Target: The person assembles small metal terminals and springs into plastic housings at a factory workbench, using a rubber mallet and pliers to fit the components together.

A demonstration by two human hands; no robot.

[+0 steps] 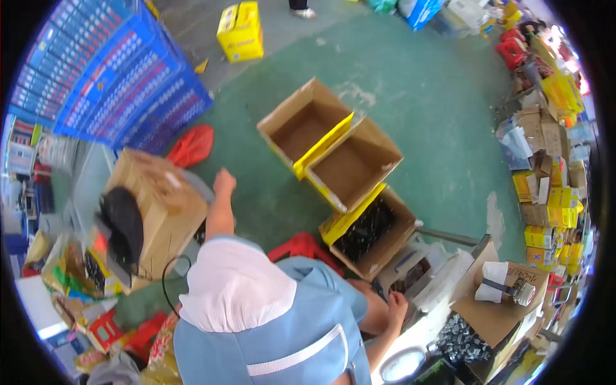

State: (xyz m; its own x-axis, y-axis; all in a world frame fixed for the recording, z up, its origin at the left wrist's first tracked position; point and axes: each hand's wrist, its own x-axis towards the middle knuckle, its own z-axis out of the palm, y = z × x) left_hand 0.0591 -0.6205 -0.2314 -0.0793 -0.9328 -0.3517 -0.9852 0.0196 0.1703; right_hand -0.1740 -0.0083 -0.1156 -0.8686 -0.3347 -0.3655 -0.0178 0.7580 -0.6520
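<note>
Right, box of black bits (401, 226) is my marker: yellow flap up, dark pieces (366, 232) heaped inside, just ahead of the person in blue. R hand (398, 307) is low, on the near side of that box, fingers bunched, close by a greyish container (391, 273) w/ dark stuff in it. L hand (224, 183) is out well left of the box, arm stretched, fingers curled in, by a big brown carton (163, 215). Can't tell from here if either hand's gripping anything; fingers are small & blurry.

Just beyond the box, an open carton (353, 168); past that, a 2nd open carton (301, 131), yellow flap btwn the two. Red bag (192, 146) on the floor, far left of the box, w/ stacked blue crates (138, 90) behind. Yellow carton (240, 32) stands way beyond the box, off left. Nearer than the box & to its right: shiny metal pcs (462, 340) in a pile.
</note>
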